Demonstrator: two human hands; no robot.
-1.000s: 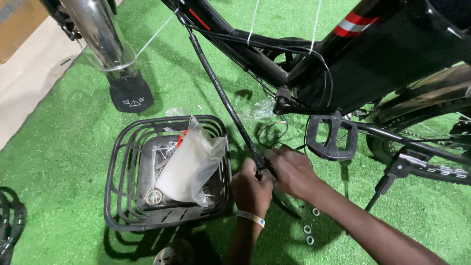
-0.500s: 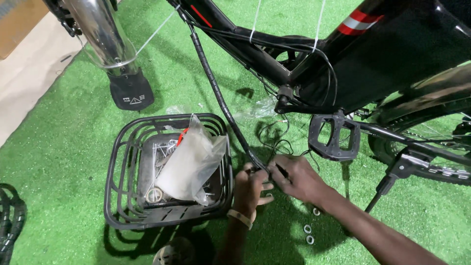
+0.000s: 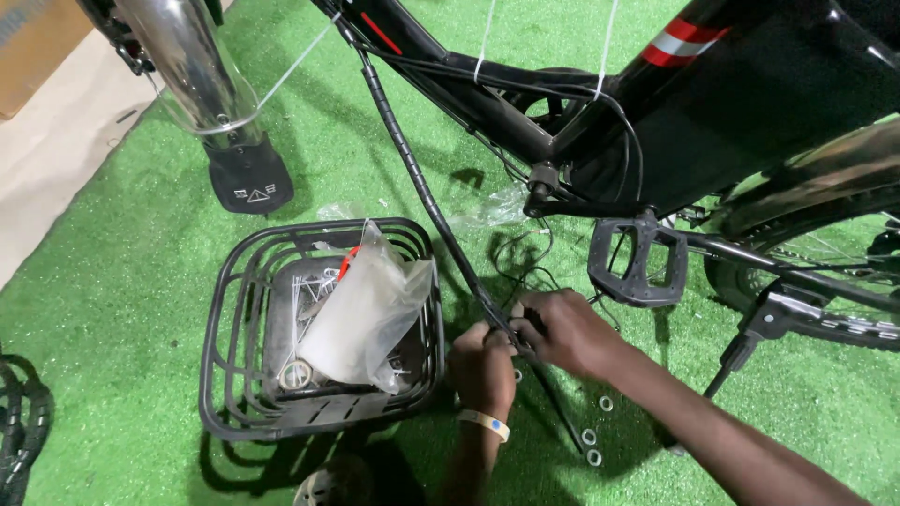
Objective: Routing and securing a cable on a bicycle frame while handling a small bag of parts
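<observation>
Black bicycle frame (image 3: 600,103): propped over green turf (image 3: 122,281); pedal (image 3: 637,262) just right of both hands
Basket (image 3: 234,375): left of them, plastic bag (image 3: 361,314) inside
Wrapped cable (image 3: 422,197): runs from frame to hands
Left hand (image 3: 483,370): closed round cable's lower end
Right hand (image 3: 567,333): pinching same spot; step looks like binding it; next wants steady fingers

Black basket (image 3: 234,375), black bicycle frame (image 3: 750,103) red-white striped, green turf (image 3: 112,262)

Both hands together on the cable (image 3: 427,201), left hand (image 3: 483,367) just beside right hand (image 3: 562,330). Left of the hands, touching the grass, a basket (image 3: 234,375) with a plastic bag (image 3: 361,314) inside. Beyond the hands, the bicycle frame (image 3: 487,98); just past the right hand, a pedal (image 3: 637,262). Right of the hands, a kickstand (image 3: 741,347). Nearer than the right hand, washers (image 3: 591,438) on the grass. Far left beyond the basket, a mudguard (image 3: 202,75).
</observation>
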